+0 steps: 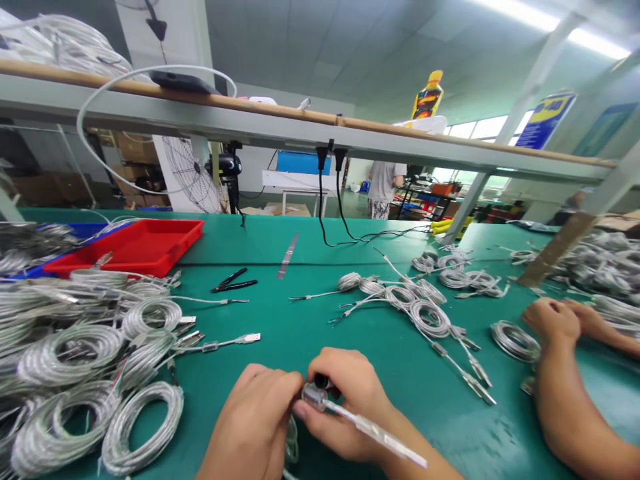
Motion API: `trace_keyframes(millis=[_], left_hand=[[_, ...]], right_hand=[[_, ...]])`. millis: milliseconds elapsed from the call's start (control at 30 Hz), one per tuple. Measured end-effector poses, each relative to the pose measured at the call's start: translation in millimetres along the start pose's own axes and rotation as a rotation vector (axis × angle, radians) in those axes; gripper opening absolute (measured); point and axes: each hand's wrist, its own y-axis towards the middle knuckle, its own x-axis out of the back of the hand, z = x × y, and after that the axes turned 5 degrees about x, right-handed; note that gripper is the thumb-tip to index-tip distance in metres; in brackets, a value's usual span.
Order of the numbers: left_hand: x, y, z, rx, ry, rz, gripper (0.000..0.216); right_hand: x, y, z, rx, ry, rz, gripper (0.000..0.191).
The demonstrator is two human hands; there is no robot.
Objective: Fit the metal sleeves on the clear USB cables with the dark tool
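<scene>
Near the front of the green table, my right hand (350, 400) is closed on a clear-jacketed USB cable (345, 412). Between its thumb and fingers sits the cable's translucent cylindrical bead (314, 396), with a small dark round part (321, 381) just above it. A blurred plug end (395, 443) points down and to the right. My left hand (255, 420) meets the right at the bead, its fingers curled closed; its grip is mostly hidden. Part of a cable coil (291, 440) shows below, between my hands.
Coiled clear cables (70, 353) are heaped at left beside a red tray (145, 243). Black-handled snips (234, 280) and a metal ruler (287, 255) lie mid-table. More coils (425, 313) lie right of centre. A co-worker's hands (555, 323) work at right. A shelf (300, 127) spans above.
</scene>
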Motion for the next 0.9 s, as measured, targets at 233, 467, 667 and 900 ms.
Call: trace_keyframes(millis=[233, 467, 667, 900], left_hand=[[0.1, -1.0, 2.0, -0.018, -0.006, 0.020, 0.022], [-1.8, -3.9, 5.6, 0.008, -0.024, 0.029, 0.020], [-4.8, -3.2, 7.5, 0.277, -0.081, 0.160, 0.032], [-6.6, 8.3, 0.5, 0.511, 0.037, 0.271, 0.020]], right_hand=[[3.2, 2.1, 4.7, -0.007, -0.053, 0.032, 0.052], [2.7, -1.5, 6.5, -0.087, -0.051, 0.065, 0.049], [-6.3, -10.1, -14.9, -0.307, -0.002, 0.169, 0.058], [-31.4, -15.9, -47.6, -0.368, -0.084, 0.245, 0.041]])
